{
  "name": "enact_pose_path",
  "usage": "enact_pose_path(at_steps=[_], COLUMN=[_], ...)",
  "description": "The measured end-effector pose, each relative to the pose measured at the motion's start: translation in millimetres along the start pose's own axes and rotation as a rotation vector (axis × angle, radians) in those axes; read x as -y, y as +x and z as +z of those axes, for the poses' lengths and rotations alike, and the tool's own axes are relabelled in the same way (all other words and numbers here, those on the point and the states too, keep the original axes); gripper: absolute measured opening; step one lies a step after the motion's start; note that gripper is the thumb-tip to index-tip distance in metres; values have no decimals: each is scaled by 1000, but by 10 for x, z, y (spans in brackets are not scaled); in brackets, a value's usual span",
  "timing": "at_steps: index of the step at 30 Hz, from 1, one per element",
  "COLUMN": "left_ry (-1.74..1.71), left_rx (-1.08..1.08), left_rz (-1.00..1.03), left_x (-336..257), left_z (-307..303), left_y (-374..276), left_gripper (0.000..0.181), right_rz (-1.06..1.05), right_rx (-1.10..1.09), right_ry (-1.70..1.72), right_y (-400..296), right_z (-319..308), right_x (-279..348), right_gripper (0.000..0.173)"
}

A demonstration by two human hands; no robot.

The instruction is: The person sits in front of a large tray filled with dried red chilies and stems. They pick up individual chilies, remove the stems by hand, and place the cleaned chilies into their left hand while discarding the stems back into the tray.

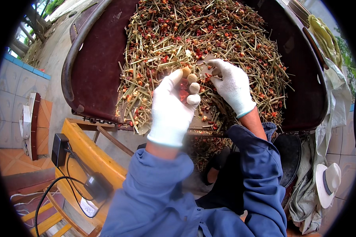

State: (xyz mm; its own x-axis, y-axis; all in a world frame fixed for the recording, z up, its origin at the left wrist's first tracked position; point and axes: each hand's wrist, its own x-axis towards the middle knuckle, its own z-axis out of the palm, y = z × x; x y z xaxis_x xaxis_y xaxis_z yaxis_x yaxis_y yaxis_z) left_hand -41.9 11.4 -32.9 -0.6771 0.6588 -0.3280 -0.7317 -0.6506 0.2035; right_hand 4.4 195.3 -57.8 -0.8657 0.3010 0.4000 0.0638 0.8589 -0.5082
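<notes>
A heap of dried stalks and stems with red chili-like bits (pixel 249 41) lies spread before me in a dark red metal cargo bed (pixel 98 59). My left hand (pixel 176 100), in a white knit glove with beige fingertips, is turned palm up over the near part of the heap. Its fingers curl around several red dried pieces (pixel 184 89). My right hand (pixel 231 83), in the same kind of glove, reaches into the heap beside a small bare patch. Its thumb and index finger are apart, with a red bit close to the thumb tip.
A yellow wooden bench (pixel 89 154) at the left carries a black adapter (pixel 98 186) and cables. More stems lie below the bed's front edge (pixel 207 151). At the right hang grey sacking (pixel 305 189) and a white hat (pixel 327 183).
</notes>
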Motion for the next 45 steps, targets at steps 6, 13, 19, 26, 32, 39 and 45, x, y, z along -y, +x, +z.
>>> enact_pose_path(at_steps=[6,13,19,26,32,39,45], left_ry=[19,22,21,13,12,4,70], left_rx=[-13,-3,-21,-26,5,11,54], left_rz=[3,0,-5,1,-11,-39,-42], left_x=[26,29,26,21,20,10,44], left_z=[17,7,7,12,-4,-25,-82], left_y=[-1,-8,-2,-8,15,29,49], left_gripper=[22,22,22,22,22,22,24], right_rz=[-170,-143,-73,-124,-139,103,127], right_rx=[9,-5,65,79,60,62,32], right_ry=[-239,-169,-83,-189,-210,255,630], right_y=[-32,-28,-37,-33,-34,34,23], right_z=[40,39,-17,8,-20,-202,-276], right_x=[-85,-20,65,23,8,207,269], right_gripper=[11,6,8,14,15,19,21])
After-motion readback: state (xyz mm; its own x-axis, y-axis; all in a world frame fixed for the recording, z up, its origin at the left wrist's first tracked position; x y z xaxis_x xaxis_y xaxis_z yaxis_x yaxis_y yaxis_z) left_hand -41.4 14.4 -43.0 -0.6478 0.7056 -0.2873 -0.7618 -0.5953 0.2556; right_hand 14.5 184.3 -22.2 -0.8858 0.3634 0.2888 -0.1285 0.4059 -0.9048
